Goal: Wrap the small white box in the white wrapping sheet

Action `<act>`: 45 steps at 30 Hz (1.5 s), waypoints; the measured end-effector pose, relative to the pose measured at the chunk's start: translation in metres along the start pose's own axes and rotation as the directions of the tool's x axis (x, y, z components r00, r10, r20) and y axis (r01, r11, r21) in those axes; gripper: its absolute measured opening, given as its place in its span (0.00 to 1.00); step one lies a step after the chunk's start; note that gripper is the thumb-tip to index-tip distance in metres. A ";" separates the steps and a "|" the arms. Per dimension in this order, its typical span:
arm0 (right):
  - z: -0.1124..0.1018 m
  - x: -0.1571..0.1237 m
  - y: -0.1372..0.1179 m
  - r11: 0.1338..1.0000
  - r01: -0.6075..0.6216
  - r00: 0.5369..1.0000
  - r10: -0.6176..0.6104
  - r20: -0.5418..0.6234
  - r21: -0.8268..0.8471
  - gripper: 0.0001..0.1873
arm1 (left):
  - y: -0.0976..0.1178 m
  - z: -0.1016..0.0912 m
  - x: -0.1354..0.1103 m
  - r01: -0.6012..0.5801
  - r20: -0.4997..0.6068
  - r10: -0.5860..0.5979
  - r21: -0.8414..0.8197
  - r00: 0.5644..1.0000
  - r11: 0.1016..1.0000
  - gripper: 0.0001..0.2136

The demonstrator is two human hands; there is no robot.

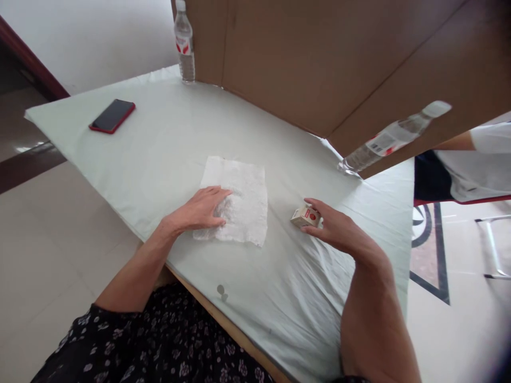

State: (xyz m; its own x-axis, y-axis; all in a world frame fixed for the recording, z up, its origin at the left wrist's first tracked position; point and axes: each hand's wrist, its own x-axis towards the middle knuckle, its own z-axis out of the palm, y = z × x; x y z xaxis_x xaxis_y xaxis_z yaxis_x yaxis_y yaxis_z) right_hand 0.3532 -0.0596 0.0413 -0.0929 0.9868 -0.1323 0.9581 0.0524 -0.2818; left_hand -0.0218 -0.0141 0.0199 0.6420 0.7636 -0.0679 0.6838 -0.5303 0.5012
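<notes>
A white paper towel (pixel 243 191) lies spread flat on the table's pale green cloth (pixel 167 138). My left hand (pixel 202 210) rests palm down on the towel's near left corner, fingers stretched out and holding nothing. To the right, my right hand (pixel 333 226) grips a small tan box with a red mark (pixel 305 216) between thumb and fingers; the box sits on or just above the cloth, apart from the towel.
A red-cased phone (pixel 112 116) lies at the far left of the table. One water bottle (pixel 184 42) stands at the back, another (pixel 393 137) at the right, both against a brown cardboard screen (pixel 319 58). Another person's arm and white sleeve (pixel 479 146) show behind it.
</notes>
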 end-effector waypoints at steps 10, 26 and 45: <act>-0.016 0.001 -0.050 0.945 0.254 0.924 -0.175 -0.339 0.204 0.27 | -0.015 0.020 -0.006 -0.031 -0.116 0.017 -0.114 0.993 0.993 0.41; 0.060 0.068 -0.122 0.809 0.426 0.891 -0.452 -0.035 0.404 0.38 | -0.018 0.025 -0.004 -0.047 -0.174 0.016 -0.176 0.985 0.983 0.49; 0.071 0.074 -0.106 0.739 0.421 0.889 -0.452 -0.077 0.525 0.31 | -0.012 0.026 -0.004 -0.008 -0.247 -0.020 -0.115 0.969 0.993 0.42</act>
State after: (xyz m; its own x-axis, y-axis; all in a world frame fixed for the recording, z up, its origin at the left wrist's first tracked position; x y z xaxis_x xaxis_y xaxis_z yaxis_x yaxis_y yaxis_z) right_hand 0.2252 -0.0035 -0.0062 -0.4945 0.8652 0.0831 0.5266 0.3742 -0.7633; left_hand -0.0236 -0.0203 -0.0085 0.5224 0.8416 0.1371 0.6337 -0.4907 0.5980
